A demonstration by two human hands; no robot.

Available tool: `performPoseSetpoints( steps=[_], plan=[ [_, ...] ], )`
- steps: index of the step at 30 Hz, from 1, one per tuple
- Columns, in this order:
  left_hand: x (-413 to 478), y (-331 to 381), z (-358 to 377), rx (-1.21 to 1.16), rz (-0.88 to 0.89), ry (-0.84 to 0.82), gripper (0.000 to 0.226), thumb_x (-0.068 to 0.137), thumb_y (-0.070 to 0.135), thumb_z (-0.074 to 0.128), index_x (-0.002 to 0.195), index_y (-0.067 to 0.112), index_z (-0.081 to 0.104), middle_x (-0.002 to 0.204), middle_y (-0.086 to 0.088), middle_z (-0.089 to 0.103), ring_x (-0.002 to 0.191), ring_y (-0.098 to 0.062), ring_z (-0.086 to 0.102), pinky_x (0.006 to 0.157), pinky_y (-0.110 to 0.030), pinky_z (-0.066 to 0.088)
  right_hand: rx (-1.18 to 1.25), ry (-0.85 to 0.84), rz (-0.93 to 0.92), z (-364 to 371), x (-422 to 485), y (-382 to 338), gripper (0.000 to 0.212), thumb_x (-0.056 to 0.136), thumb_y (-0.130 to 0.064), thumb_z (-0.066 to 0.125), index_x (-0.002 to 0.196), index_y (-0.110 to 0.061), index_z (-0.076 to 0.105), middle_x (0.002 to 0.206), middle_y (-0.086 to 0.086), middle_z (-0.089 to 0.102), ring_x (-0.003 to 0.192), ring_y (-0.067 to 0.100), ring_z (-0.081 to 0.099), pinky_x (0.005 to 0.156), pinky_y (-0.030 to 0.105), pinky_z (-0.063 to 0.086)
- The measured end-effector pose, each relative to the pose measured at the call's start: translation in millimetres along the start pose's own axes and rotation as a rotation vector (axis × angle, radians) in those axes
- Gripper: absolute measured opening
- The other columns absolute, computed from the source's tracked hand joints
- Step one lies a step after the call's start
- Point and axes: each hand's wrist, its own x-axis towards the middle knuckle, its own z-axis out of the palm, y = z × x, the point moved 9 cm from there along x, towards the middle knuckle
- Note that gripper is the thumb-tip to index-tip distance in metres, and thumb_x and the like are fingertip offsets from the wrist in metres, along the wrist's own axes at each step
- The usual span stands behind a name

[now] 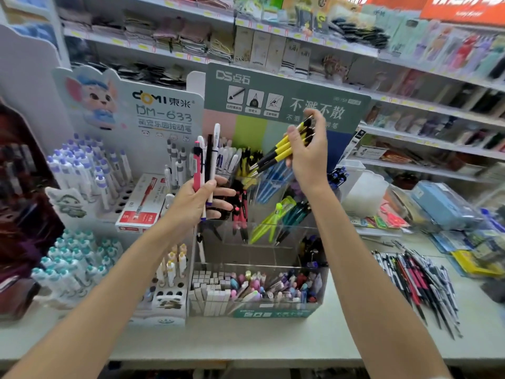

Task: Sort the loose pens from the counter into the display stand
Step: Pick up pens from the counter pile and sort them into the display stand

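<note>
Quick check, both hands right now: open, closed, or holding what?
Left hand: grips a bunch of mixed pens, pink, white and black.
Right hand: pinches several yellow-and-black pens.

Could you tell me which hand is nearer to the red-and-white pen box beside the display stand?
Left. The left hand, gripping mixed pens, is just right of the red-and-white pen box; the right hand holds yellow pens farther right, above the display stand.

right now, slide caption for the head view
Right hand holds yellow-and-black pens over clear display stand; left hand grips pink, black, white pens.
</note>
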Motion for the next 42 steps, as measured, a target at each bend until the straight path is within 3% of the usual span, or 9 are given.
performPoseSetpoints(
  steps=[6, 8, 10, 14, 24, 29, 35, 39, 42],
  plan=[
    [5, -7, 0, -0.035, -0.060, 0.005, 0.024, 0.103, 0.025, 0.044, 0.114, 0.013, 0.061, 0.102, -0.009, 0.076, 0.070, -0.013, 0.070, 0.055, -0.019, 0.055, -0.218, -0.028, -0.194, 29, 24, 2, 0.035, 0.100, -0.010, 0.052, 0.132, 0.000, 0.042, 0.105, 0.001, 0.048, 0.087, 0.004, 0.044, 0.082, 0.011, 0.044],
    [6, -7, -2, -0.032, -0.063, 0.017, 0.024, 0.103, 0.024, 0.044, 0.115, 0.012, 0.061, 0.102, -0.010, 0.075, 0.070, -0.013, 0.070, 0.056, -0.020, 0.055, -0.287, -0.083, -0.241, 42, 23, 9, 0.037, 0.100, -0.011, 0.053, 0.134, 0.001, 0.042, 0.116, 0.006, 0.054, 0.100, 0.014, 0.051, 0.090, 0.021, 0.043],
    [7, -7, -3, -0.029, -0.061, 0.024, 0.024, 0.103, 0.024, 0.045, 0.115, 0.012, 0.062, 0.101, -0.010, 0.076, 0.069, -0.013, 0.069, 0.057, -0.019, 0.055, -0.347, -0.203, -0.258, 58, 21, 16, 0.038, 0.099, -0.011, 0.054, 0.134, -0.001, 0.043, 0.125, 0.012, 0.059, 0.107, 0.024, 0.057, 0.088, 0.020, 0.039],
    [9, -8, -4, -0.029, -0.057, 0.038, 0.023, 0.103, 0.023, 0.045, 0.114, 0.013, 0.062, 0.100, -0.009, 0.076, 0.070, -0.013, 0.069, 0.059, -0.020, 0.055, -0.471, -0.399, -0.208, 72, 23, 21, 0.037, 0.099, -0.019, 0.056, 0.132, -0.007, 0.047, 0.111, 0.007, 0.062, 0.081, 0.013, 0.058, 0.074, 0.021, 0.037],
    [10, -13, 0, -0.047, -0.064, 0.027, 0.023, 0.101, 0.025, 0.046, 0.115, 0.014, 0.062, 0.100, -0.009, 0.075, 0.074, -0.015, 0.069, 0.061, -0.022, 0.056, -0.582, -0.569, -0.129, 79, 2, 34, 0.036, 0.097, -0.024, 0.059, 0.130, -0.009, 0.060, 0.131, 0.010, 0.060, 0.122, 0.026, 0.053, 0.102, 0.028, 0.038],
    [8, -13, -1, -0.046, -0.069, 0.023, 0.024, 0.102, 0.025, 0.047, 0.116, 0.013, 0.062, 0.100, -0.009, 0.076, 0.074, -0.015, 0.069, 0.062, -0.022, 0.057, -0.651, -0.676, -0.025, 81, -7, 50, 0.079, 0.090, -0.028, 0.069, 0.154, -0.014, 0.023, 0.154, 0.011, 0.037, 0.141, 0.024, 0.034, 0.117, 0.036, 0.027],
    [1, -13, 2, -0.034, -0.065, -0.016, 0.026, 0.101, 0.027, 0.047, 0.118, 0.015, 0.062, 0.097, -0.008, 0.074, 0.072, -0.013, 0.067, 0.063, -0.023, 0.054, -0.710, -0.556, -0.135, 73, -13, 49, 0.058, 0.092, -0.028, 0.066, 0.144, -0.011, 0.046, 0.150, 0.010, 0.042, 0.140, 0.026, 0.034, 0.118, 0.045, 0.024],
    [-5, -8, 8, -0.079, -0.048, -0.089, 0.029, 0.101, 0.025, 0.045, 0.120, 0.011, 0.061, 0.080, -0.004, 0.063, 0.057, -0.011, 0.050, 0.052, -0.020, 0.043, -0.442, -0.196, -0.239, 40, -8, -1, 0.042, 0.092, -0.020, 0.062, 0.133, -0.013, 0.057, 0.122, 0.004, 0.061, 0.109, 0.010, 0.053, 0.100, 0.034, 0.043],
    [-13, -5, 15, -0.129, -0.058, -0.176, 0.033, 0.098, 0.027, 0.046, 0.122, 0.009, 0.060, 0.076, -0.004, 0.060, 0.053, -0.010, 0.046, 0.050, -0.020, 0.037, -0.056, -0.439, 0.009, 69, -26, -13, 0.053, 0.094, -0.022, 0.064, 0.142, -0.026, 0.043, 0.116, 0.001, 0.062, 0.095, 0.012, 0.063, 0.085, 0.026, 0.054]
  ],
)
